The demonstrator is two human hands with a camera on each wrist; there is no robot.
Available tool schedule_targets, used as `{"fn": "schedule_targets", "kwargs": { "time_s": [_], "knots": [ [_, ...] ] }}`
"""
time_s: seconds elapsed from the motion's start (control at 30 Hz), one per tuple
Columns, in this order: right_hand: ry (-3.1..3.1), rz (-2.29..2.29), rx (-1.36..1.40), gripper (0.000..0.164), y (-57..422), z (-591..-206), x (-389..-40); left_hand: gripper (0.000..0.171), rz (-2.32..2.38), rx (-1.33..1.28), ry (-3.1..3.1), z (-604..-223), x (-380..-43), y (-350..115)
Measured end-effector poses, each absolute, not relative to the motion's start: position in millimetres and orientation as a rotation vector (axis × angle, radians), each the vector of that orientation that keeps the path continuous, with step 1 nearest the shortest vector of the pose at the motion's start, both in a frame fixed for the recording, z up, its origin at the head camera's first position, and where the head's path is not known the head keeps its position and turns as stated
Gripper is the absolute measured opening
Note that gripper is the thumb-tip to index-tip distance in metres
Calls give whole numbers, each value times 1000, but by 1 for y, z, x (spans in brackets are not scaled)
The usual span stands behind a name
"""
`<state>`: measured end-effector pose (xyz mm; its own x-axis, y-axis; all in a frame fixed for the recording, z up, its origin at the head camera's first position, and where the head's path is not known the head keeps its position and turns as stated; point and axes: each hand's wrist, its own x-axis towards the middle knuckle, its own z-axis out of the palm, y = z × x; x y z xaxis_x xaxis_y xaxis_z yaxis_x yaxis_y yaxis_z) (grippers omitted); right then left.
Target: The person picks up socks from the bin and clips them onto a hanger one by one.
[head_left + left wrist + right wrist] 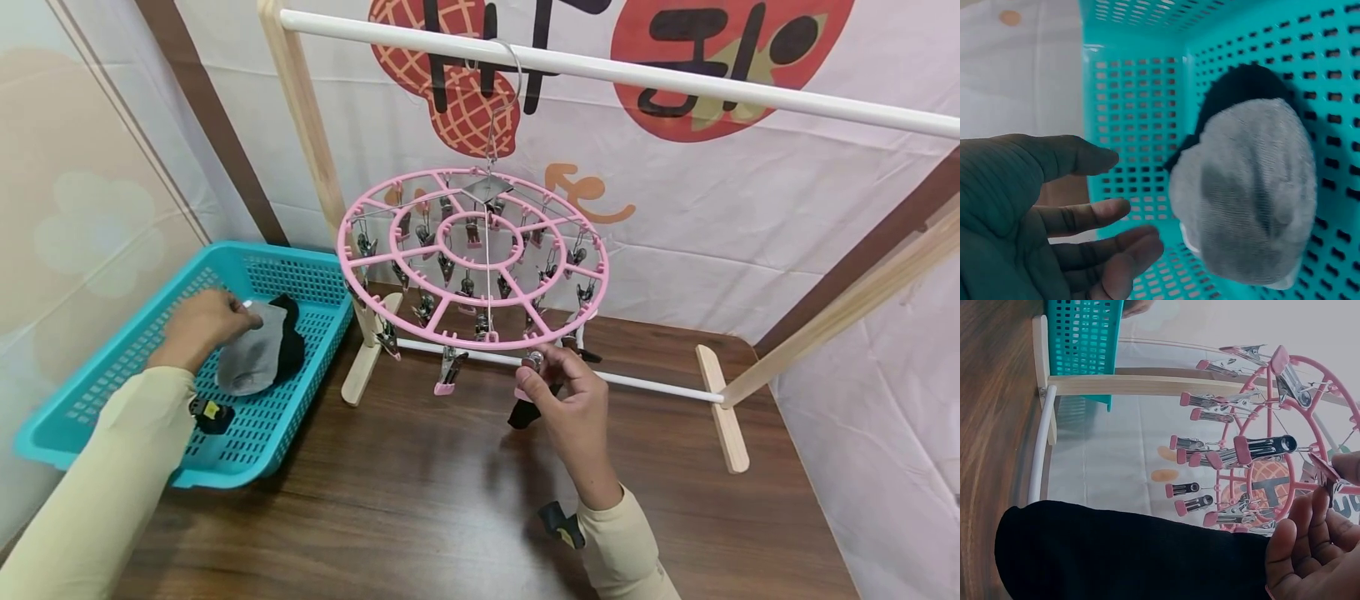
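Note:
My left hand (197, 325) hovers over the turquoise basket (238, 475), thumb and fingers apart with nothing between them in the left wrist view. Close to its fingertips lies a grey sock (1247, 194), partly covering a black sock (1244, 81). At the front rim of the round pink clip hanger (420, 333), my right hand (576, 400) pinches a metal clip (533, 360) with pink tips. A black sock (522, 415) hangs behind that hand, mostly hidden in the head view; a broad black stretch of fabric (1129, 556) fills the lower right wrist view.
The hanger hooks onto the white top bar (637, 73) of a wooden-legged rack, with a lower white bar (652, 383) near the brown table (390, 508). Several clips dangle from the pink rings. Another dark piece (588, 353) hangs at the right rim. A printed cloth stands behind.

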<state>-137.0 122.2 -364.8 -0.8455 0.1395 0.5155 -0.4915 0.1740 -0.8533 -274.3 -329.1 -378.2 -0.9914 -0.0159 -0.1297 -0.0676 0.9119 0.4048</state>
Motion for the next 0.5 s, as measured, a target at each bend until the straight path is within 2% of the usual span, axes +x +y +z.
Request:
{"fn": "schedule_targets", "kwargs": {
  "time_s": [0.2,0.4,0.5],
  "knots": [
    [-1967,1728,336,22,123,-366,-137,48,603,-152,2901,-385,-280,-334],
    [-1966,1743,332,22,123,-364,-137,47,564,-138,2837,-386,-290,-338],
    [-1973,1752,315,22,122,-362,-138,39,556,-118,2824,-388,-297,-340]
  ]
}}
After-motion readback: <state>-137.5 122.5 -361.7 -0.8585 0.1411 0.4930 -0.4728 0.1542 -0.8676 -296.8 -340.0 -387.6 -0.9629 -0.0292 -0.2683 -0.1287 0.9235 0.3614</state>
